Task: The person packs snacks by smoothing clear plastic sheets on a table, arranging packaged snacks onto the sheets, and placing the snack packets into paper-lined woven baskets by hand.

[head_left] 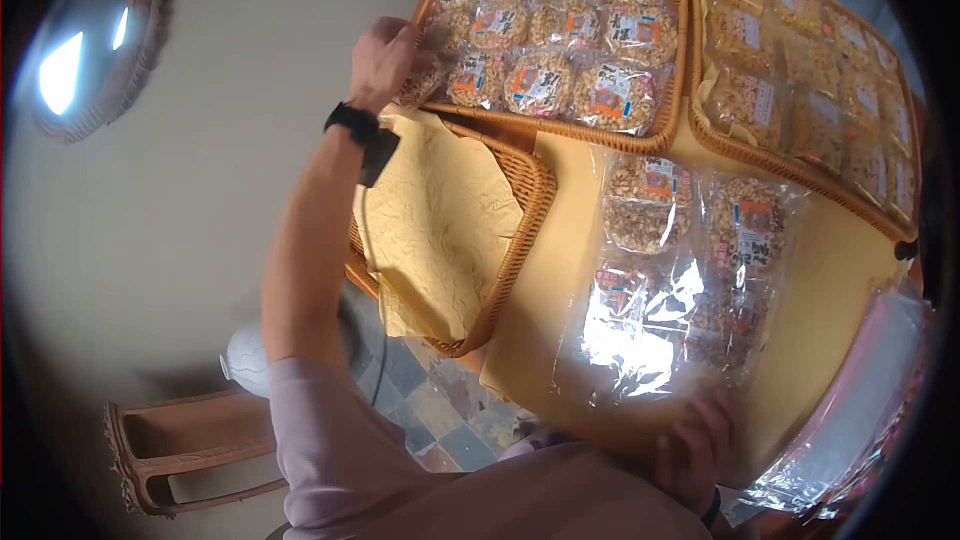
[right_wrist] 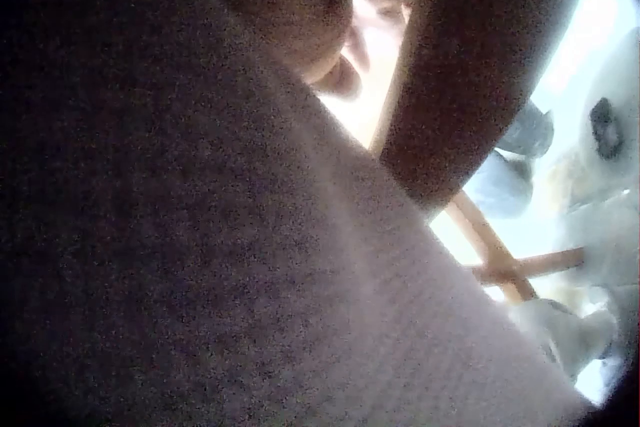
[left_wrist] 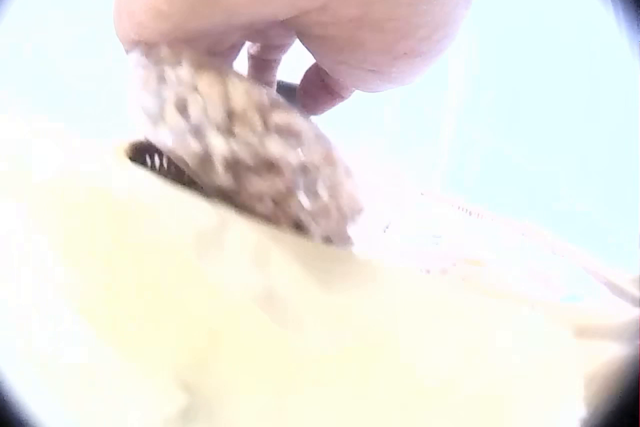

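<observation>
My left hand reaches to the left edge of a wicker tray of wrapped nut rounds. In the left wrist view the hand grips a wrapped nut round, its fingers curled at the edge. My right hand is near the front of the table, its fingers loosely bent, just below a clear plastic bag with several nut rounds inside. In the right wrist view only part of the right hand shows, beside a sleeve.
A second wicker tray with wrapped pieces stands at the right. A basket lined with yellow paper is below the first tray. Clear bags lie at the right edge. A wooden piece of furniture is at the lower left.
</observation>
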`<state>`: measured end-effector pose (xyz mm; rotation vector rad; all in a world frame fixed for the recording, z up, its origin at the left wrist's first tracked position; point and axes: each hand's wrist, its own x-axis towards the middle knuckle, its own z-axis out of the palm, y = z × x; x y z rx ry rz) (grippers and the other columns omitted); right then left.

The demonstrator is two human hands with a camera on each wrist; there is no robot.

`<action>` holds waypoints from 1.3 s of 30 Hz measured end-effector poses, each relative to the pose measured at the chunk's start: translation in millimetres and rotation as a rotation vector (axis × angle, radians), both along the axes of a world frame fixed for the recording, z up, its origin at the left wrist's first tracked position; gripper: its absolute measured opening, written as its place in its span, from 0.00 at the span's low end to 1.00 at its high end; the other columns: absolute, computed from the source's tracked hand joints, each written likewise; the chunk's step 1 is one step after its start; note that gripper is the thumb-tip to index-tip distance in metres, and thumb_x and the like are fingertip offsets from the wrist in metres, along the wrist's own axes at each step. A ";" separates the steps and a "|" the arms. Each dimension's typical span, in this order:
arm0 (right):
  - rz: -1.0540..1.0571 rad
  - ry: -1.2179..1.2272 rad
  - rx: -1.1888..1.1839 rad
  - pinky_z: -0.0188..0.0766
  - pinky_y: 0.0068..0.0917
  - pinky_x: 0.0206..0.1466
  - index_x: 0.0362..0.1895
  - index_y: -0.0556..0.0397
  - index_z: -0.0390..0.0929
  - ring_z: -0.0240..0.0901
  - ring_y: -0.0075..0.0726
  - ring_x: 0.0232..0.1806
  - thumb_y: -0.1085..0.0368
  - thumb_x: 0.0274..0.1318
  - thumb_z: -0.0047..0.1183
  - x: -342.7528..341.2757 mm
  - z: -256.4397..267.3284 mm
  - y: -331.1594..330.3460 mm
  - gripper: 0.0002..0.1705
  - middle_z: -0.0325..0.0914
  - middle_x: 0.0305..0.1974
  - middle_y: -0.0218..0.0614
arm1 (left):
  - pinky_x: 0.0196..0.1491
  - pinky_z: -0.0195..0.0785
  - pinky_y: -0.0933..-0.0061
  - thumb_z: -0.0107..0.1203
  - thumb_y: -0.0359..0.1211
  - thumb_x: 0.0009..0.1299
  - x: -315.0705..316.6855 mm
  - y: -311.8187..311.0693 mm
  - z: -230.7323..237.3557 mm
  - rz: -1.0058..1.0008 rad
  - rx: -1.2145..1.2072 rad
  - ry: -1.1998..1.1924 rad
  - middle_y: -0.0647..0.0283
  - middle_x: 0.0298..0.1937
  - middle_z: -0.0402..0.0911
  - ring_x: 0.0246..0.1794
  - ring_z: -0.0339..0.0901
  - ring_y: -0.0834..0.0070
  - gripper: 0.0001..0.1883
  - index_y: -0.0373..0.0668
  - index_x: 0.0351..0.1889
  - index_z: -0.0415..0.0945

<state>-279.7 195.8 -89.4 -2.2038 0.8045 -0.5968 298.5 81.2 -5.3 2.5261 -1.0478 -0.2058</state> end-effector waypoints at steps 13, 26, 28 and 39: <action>-0.011 0.015 -0.027 0.62 0.63 0.72 0.46 0.54 0.75 0.66 0.67 0.68 0.60 0.63 0.57 1.4 2.8 -1.8 0.13 0.77 0.59 0.53 | 0.68 0.69 0.60 0.61 0.29 0.63 -5.2 36.2 31.8 -0.526 0.422 0.052 0.51 0.69 0.77 0.67 0.75 0.60 0.39 0.43 0.77 0.67; 0.000 0.035 -0.041 0.64 0.63 0.72 0.46 0.54 0.76 0.66 0.66 0.68 0.62 0.63 0.57 3.1 6.1 -4.8 0.12 0.77 0.59 0.53 | 0.63 0.73 0.62 0.68 0.40 0.59 23.1 25.2 25.9 -0.458 0.430 0.129 0.54 0.60 0.82 0.56 0.80 0.63 0.36 0.44 0.69 0.77; -0.006 0.045 -0.044 0.64 0.63 0.72 0.47 0.54 0.76 0.66 0.67 0.68 0.62 0.63 0.57 3.5 6.2 -3.9 0.12 0.77 0.59 0.53 | 0.64 0.71 0.63 0.69 0.40 0.58 26.3 20.8 26.3 -0.424 0.424 0.271 0.55 0.58 0.83 0.56 0.79 0.63 0.37 0.43 0.69 0.76; -0.015 0.049 -0.128 0.69 0.63 0.66 0.46 0.56 0.79 0.71 0.69 0.62 0.63 0.62 0.56 11.7 6.6 -7.3 0.12 0.79 0.55 0.53 | 0.62 0.72 0.66 0.78 0.48 0.56 43.3 16.8 21.8 -0.395 0.390 0.463 0.50 0.56 0.84 0.51 0.83 0.68 0.45 0.37 0.70 0.75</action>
